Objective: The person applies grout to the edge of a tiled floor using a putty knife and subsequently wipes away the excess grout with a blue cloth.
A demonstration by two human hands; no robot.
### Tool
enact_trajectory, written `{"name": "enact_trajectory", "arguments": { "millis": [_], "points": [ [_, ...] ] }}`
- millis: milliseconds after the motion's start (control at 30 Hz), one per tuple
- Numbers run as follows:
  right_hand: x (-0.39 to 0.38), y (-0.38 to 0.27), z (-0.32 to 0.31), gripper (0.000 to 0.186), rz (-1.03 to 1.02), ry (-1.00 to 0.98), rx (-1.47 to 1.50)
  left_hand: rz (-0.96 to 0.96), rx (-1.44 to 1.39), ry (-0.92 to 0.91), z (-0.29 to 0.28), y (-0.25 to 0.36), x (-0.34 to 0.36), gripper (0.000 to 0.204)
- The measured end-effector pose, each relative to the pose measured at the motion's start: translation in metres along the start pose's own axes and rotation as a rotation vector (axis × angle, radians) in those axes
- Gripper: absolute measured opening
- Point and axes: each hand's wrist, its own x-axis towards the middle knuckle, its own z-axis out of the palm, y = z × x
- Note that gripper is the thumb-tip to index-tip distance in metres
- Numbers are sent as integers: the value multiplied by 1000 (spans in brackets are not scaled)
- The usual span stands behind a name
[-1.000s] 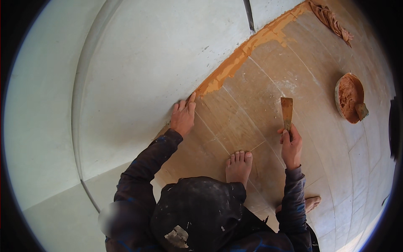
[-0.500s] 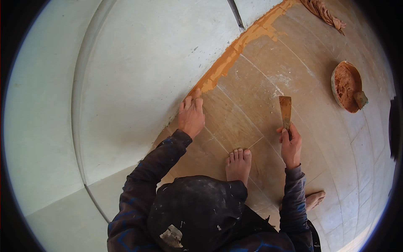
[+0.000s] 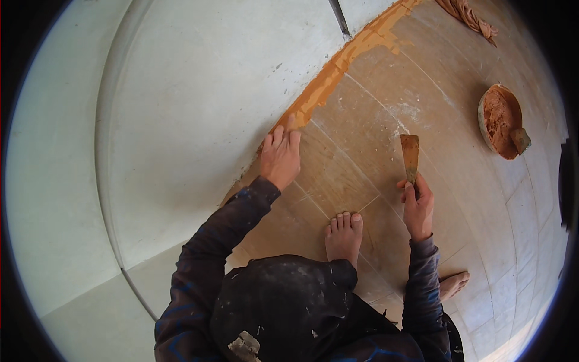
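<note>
My left hand (image 3: pixel 280 158) reaches to the foot of the pale wall, with nothing seen in it. Its index finger is stretched out onto the near end of an orange strip of paste (image 3: pixel 316 96), which runs along the joint of wall and floor; the other fingers are a little bent. In my right hand (image 3: pixel 418 208) is a putty knife (image 3: pixel 410 154), gripped by its handle. Its flared blade is stained orange-brown and points away from me, above the tiled floor (image 3: pixel 386 175).
A bowl of orange-brown paste (image 3: pixel 498 120) stands on the floor at the right, a small dirty scraper (image 3: pixel 520 140) leaning on its rim. A twisted cloth (image 3: pixel 470 18) lies farther back. Below my hands are my bare feet (image 3: pixel 344 235). A dark pipe (image 3: pixel 339 17) meets the wall's foot.
My left hand has slid a little farther along the strip, away from me. The right hand with the putty knife has hardly moved.
</note>
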Motion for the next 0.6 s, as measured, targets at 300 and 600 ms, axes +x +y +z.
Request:
{"name": "enact_trajectory", "arguments": {
  "millis": [300, 600],
  "points": [
    [2, -2, -4, 18, 3, 10, -31, -1, -99, -23, 24, -31, -3, 34],
    [1, 0, -3, 18, -2, 6, -27, -97, -103, -123, 1, -33, -41, 39]
  ]
}}
